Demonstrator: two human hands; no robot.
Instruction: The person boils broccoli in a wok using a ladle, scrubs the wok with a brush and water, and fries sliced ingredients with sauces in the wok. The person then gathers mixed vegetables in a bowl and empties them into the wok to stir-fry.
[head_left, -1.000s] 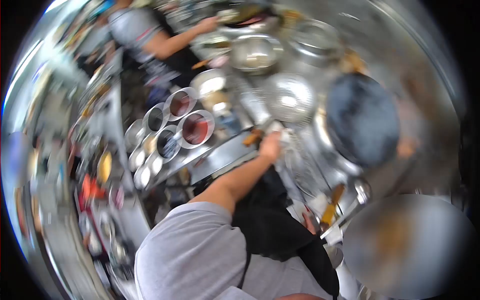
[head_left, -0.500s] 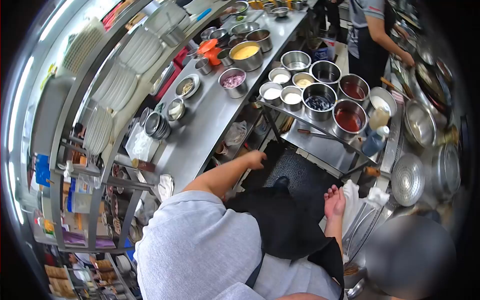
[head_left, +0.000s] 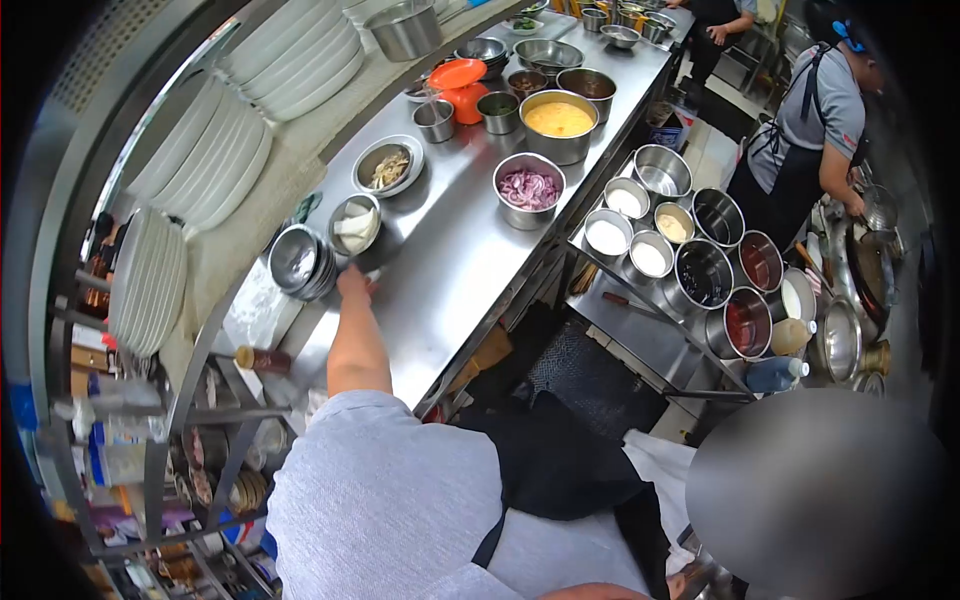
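My left hand (head_left: pixel 354 284) reaches over the steel counter (head_left: pixel 432 320), beside a stack of small steel bowls (head_left: pixel 296 262) and just below a steel bowl of white slices (head_left: pixel 356 226). Its fingers are too small and foreshortened to read, and contact with either bowl is unclear. Only a bit of my right hand (head_left: pixel 677 586) shows low at the right edge of the apron; its fingers cannot be made out. Further along the counter stand a bowl of sliced purple onion (head_left: pixel 528 190), a pot of yellow liquid (head_left: pixel 559 122) and a bowl of pale strips (head_left: pixel 386 168).
Stacked white plates (head_left: pixel 148 285) fill the shelf at left. Pots of sauces and white contents (head_left: pixel 704 272) stand on a lower table at right. A co-worker (head_left: pixel 822 120) stands by the stove, with another person (head_left: pixel 715 35) behind. A blurred round shape covers the lower right.
The view has swung from the stove towards the counter. My left arm has moved from above the floor mat to the small bowls. My right hand has dropped almost out of view.
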